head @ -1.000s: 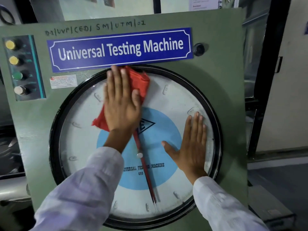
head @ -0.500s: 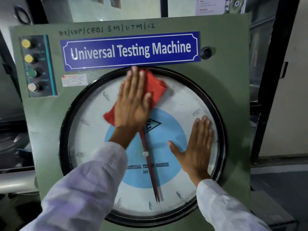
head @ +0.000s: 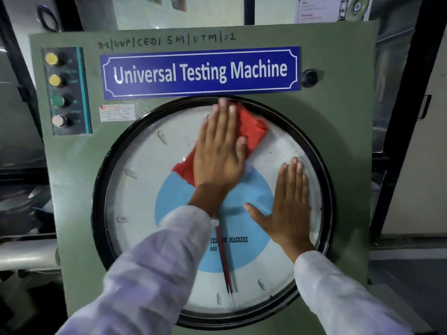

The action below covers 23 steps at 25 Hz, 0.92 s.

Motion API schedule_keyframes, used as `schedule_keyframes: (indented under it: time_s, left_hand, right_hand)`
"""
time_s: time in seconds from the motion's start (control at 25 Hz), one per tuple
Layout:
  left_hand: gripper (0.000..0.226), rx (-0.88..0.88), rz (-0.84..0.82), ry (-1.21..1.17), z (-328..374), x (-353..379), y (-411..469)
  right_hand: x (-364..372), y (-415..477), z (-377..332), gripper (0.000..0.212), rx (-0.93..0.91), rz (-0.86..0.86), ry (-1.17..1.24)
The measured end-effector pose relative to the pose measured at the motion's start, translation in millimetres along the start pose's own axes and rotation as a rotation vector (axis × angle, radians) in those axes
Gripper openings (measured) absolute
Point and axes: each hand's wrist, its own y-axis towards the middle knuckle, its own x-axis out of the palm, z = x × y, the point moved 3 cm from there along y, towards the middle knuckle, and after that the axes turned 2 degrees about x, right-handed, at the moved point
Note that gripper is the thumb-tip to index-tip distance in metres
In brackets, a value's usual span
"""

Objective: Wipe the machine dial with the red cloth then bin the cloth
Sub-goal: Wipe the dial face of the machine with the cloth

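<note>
The big round dial (head: 145,189) has a black rim, a white face, a light-blue centre and a red pointer (head: 223,262) aimed downward. My left hand (head: 219,153) lies flat on the upper middle of the glass and presses the red cloth (head: 254,131) against it. The cloth sticks out past my fingers at the upper right and past my palm at the lower left. My right hand (head: 287,206) rests flat on the right side of the dial, fingers spread, with nothing in it. No bin is in view.
The dial sits in a green machine panel (head: 72,189) under a blue "Universal Testing Machine" sign (head: 200,72). A strip of coloured push buttons (head: 65,90) is at the upper left, a black knob (head: 309,78) at the upper right. Dark machinery stands to the left.
My left hand has slid the red cloth to the right along the top of the dial. My right hand has stayed flat on the right side.
</note>
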Motion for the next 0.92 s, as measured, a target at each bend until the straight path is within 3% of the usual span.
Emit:
schedule_keyframes:
  time_s: [0.12, 0.32, 0.44, 0.64, 0.76, 0.84, 0.92]
  left_hand:
    - [0.066, 0.216, -0.074, -0.024, 59, 20, 7]
    - [0.065, 0.354, -0.094, -0.019, 52, 19, 4]
    - [0.065, 0.249, -0.061, -0.031, 15, 7, 4]
    - [0.066, -0.154, 0.031, 0.032, -84, -25, -16]
    - [0.065, -0.336, 0.089, 0.020, -67, -20, -12]
    - [0.065, -0.306, 0.095, 0.001, -39, -11, -2]
    - [0.065, -0.129, 0.067, 0.005, -9, 1, 4]
  right_hand:
    - [2, -3, 2, 0.130, 0.097, -0.018, 0.060]
    - [4, -7, 3, 0.132, 0.128, -0.021, 0.039]
    - [1, -8, 7, 0.132, 0.103, -0.047, 0.037]
    - [2, -13, -1, 0.130, 0.144, -0.020, 0.080]
    - [5, -22, -4, 0.129, 0.228, -0.011, 0.069]
    - [6, -25, -3, 0.127, 0.252, -0.002, 0.072]
    - [8, -32, -3, 0.122, 0.261, 0.029, 0.069]
